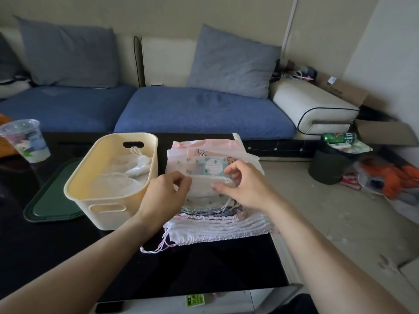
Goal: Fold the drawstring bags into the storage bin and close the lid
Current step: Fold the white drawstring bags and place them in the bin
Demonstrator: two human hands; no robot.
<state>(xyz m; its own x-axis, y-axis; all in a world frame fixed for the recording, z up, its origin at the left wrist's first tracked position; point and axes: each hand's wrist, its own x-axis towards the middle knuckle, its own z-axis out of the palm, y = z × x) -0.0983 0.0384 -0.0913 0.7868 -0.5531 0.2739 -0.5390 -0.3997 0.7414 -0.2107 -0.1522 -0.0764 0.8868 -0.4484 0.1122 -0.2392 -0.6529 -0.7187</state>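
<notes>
- One cream storage bin [108, 196], with white drawstring bags inside, their number unclear;
- One stack of drawstring bags [217, 220] on the table, too layered to count;
- One green lid [54, 200];
- One plastic cup [25, 139];
- Two hands: left hand [163, 196], right hand [247, 184];
- Two grey-blue cushions, cushion [68, 55] and cushion [231, 62];
- One waste bin [328, 166];
- One green can [339, 137].

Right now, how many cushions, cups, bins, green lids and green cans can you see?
Cushions: 2, left cushion and right cushion
Cups: 1, plastic cup
Bins: 1, cream storage bin
Green lids: 1, green lid
Green cans: 1, green can
Total: 6
</notes>
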